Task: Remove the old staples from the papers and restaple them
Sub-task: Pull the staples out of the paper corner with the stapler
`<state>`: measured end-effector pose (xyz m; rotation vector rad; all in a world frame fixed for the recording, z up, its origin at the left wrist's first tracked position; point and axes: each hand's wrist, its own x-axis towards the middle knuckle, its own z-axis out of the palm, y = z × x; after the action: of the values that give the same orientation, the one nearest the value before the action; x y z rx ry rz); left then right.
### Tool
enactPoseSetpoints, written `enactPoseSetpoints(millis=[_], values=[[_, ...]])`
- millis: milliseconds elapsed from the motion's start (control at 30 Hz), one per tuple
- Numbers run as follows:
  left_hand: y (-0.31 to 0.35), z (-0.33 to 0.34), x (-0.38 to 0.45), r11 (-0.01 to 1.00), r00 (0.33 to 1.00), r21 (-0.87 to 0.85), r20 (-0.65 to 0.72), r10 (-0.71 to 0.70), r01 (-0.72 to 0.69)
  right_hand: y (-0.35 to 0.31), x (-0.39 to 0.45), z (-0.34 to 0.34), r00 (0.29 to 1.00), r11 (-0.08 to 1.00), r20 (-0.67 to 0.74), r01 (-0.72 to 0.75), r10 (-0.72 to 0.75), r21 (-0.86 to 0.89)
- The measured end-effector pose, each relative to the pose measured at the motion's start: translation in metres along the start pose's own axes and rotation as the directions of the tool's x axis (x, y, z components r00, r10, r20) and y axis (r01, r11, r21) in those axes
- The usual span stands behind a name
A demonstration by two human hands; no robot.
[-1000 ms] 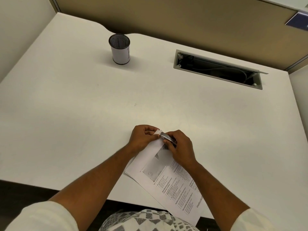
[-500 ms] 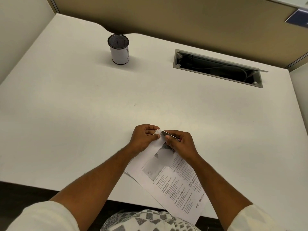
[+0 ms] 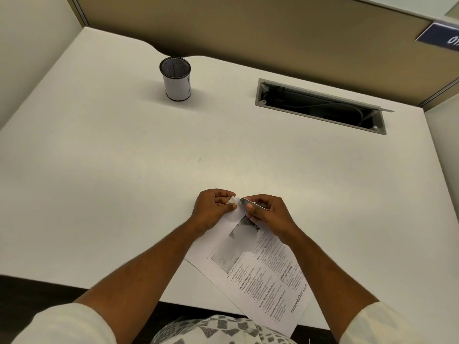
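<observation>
The papers [image 3: 250, 264] lie slanted across the near edge of the desk [image 3: 124, 170], their far corner lifted clear of it, and the left hand [image 3: 213, 207] pinches that corner between thumb and fingers, probably to keep it taut against the prying. The right hand [image 3: 269, 212] is clenched around a slim metal tool [image 3: 253, 204], its tip touching the pinched corner, where the old staple presumably sits (too small to make out), so removal looks underway and restapling not yet begun.
</observation>
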<state>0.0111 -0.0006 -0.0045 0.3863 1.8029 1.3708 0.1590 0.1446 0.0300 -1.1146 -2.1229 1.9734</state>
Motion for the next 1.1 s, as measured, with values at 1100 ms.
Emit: enactPoseSetpoints(millis=[1100], values=[[0.012,0.006,-0.011,0.995,0.999,0.089,0.006,0.034,-0.034,0.003,-0.01,-0.024,0.988,0.868,-0.154,-0.079,0.003,-0.491]])
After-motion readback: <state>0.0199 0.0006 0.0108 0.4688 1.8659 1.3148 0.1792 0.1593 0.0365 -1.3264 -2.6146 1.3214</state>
